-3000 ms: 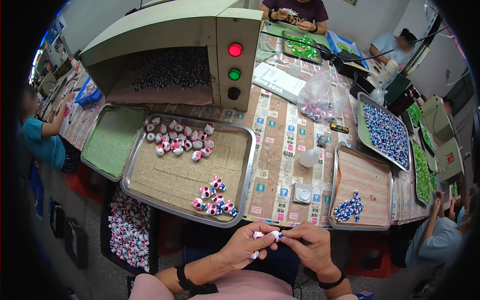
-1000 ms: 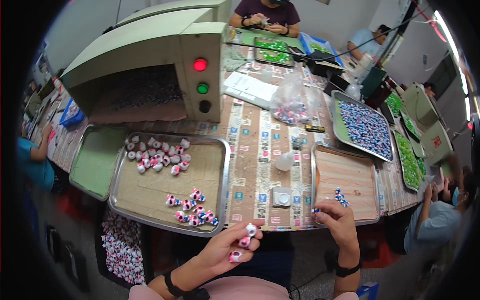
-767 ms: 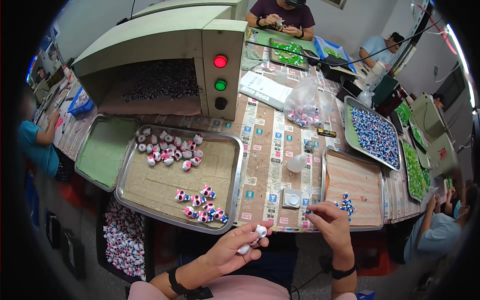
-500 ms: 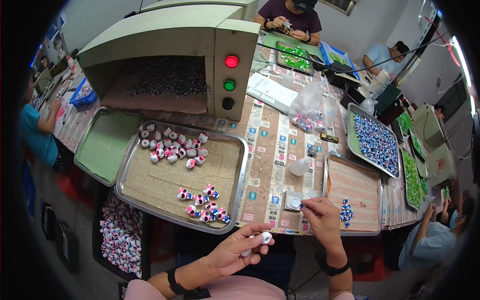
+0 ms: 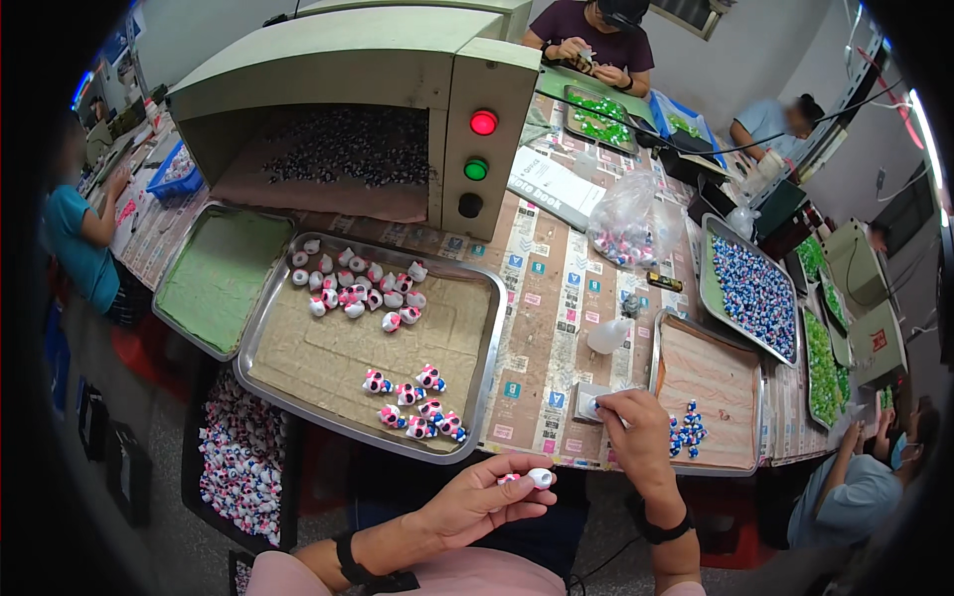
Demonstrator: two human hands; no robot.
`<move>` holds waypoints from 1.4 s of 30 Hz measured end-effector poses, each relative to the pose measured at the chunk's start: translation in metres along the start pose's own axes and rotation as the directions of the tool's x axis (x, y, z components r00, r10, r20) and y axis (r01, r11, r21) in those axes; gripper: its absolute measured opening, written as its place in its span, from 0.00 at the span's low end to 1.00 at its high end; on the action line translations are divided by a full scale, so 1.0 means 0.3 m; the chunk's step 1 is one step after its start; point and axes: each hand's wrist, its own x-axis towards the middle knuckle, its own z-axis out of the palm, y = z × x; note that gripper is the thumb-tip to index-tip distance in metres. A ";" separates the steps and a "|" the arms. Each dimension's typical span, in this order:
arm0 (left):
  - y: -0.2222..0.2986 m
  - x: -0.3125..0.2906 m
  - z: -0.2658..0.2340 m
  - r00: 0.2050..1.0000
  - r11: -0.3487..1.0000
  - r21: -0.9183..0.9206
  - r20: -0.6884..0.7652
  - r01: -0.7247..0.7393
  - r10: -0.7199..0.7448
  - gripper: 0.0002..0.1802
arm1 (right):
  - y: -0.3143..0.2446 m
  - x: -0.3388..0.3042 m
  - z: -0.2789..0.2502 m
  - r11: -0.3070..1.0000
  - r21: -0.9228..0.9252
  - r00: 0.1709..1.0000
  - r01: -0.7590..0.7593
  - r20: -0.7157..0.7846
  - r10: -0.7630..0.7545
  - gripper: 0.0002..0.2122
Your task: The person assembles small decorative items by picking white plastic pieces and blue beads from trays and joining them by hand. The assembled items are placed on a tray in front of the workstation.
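My left hand (image 5: 477, 505) is closed on a small white toy head (image 5: 540, 478), its round hole showing at the fingertips. A bit of pink shows between the fingers. My right hand (image 5: 641, 437) pinches a small blue toy body, mostly hidden by the fingers, at a square block with a white dish (image 5: 587, 401) near the table edge. Just right of that hand, several blue-and-white toy bodies (image 5: 688, 431) lie on a paper-lined tray (image 5: 704, 363). Left of my hands, a metal tray (image 5: 328, 368) carries loose pink-and-white heads (image 5: 353, 293) and several joined figures (image 5: 409, 394).
A grey machine (image 5: 328, 70) with lit buttons stands behind the tray. A squeeze bottle (image 5: 607, 336), a plastic bag of parts (image 5: 628, 223) and a full tray of blue pieces (image 5: 750, 298) are to the right. A black crate (image 5: 243, 457) of figures sits low left. Co-workers sit around.
The whole view has shifted slightly. My left hand has turned the toy head a little, and pink now shows. My right hand stays at the white dish with the blue body.
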 end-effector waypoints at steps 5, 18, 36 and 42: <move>-0.005 0.010 -0.008 0.999 0.998 0.062 -0.031 -0.022 0.024 0.21 | -0.062 -0.030 -0.044 0.987 0.142 0.998 -0.068 -0.001 0.069 0.06; -0.017 0.022 -0.003 0.996 0.990 0.136 -0.080 -0.028 0.039 0.18 | -0.215 -0.137 -0.108 0.778 0.594 0.972 -0.204 0.217 0.089 0.10; -0.001 0.004 -0.015 0.984 0.971 0.240 -0.171 -0.008 0.050 0.16 | -0.236 -0.154 -0.044 0.779 0.614 0.986 -0.129 0.165 0.033 0.10; 0.133 -0.081 0.017 0.981 0.805 0.592 -0.124 -0.047 0.149 0.15 | -0.255 -0.112 -0.064 0.822 0.568 0.992 0.044 0.076 -0.105 0.12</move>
